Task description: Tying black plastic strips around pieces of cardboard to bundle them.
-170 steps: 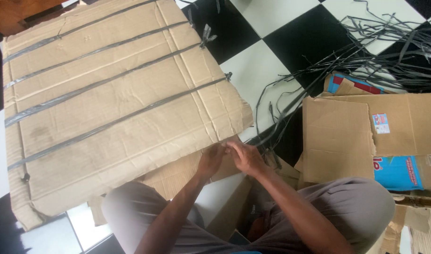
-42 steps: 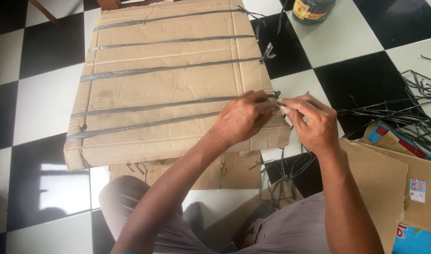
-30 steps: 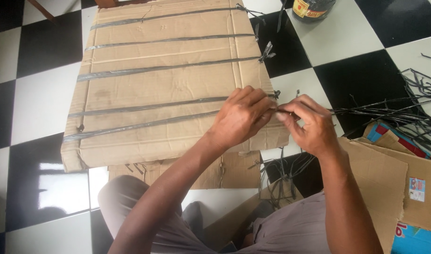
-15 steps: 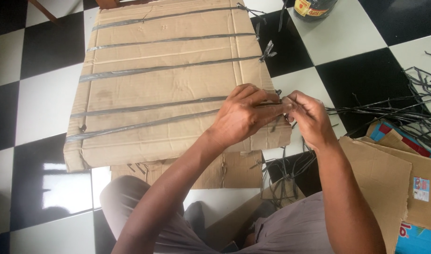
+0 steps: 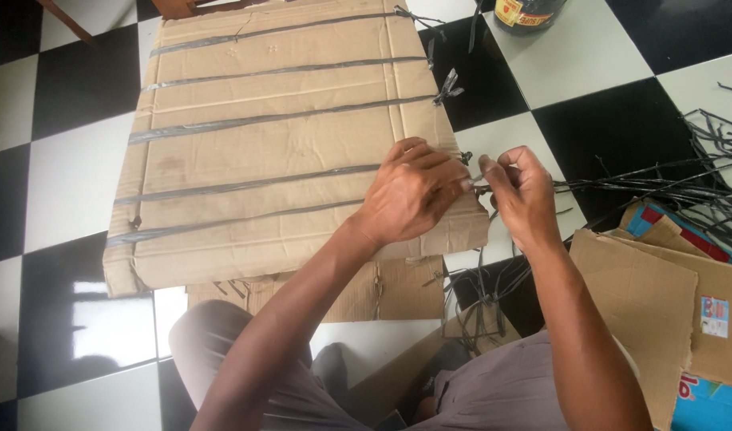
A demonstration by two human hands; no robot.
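**Operator:** Head view first. My left hand (image 5: 410, 195) lies on the right edge of the cardboard stack (image 5: 278, 144), fingers curled shut and pinching a dark plastic strap (image 5: 246, 211) where it leaves the board. My right hand (image 5: 526, 195) sits just off that edge, thumb and forefinger closed on the loose strap end between the two sets of fingertips.

**Observer:** What has changed in the last half second?

**Operator:** The hands have parted a little. Half a second ago my fingertips were pressed together over the strap ends; now there is a small gap, with a short run of strap showing across it. I judge that as the knot being drawn tight, though the knot itself is too small to make out.

**Observer:** And against the earliest frame?

**Operator:** Much more differs. Then my hands met below the stack's near corner, and only four straps crossed the board. Now five cross it, and the lowest one ends at my fingers. The other knots (image 5: 447, 86) stand beyond my fingertips along the same edge.

**Observer:** Anything else close by?

**Operator:** Loose straps (image 5: 701, 175) lie to the right of my right hand, flattened boxes (image 5: 645, 287) near my right wrist, and a dark jar (image 5: 530, 12) far beyond the fingers on the checkered floor (image 5: 63, 183).
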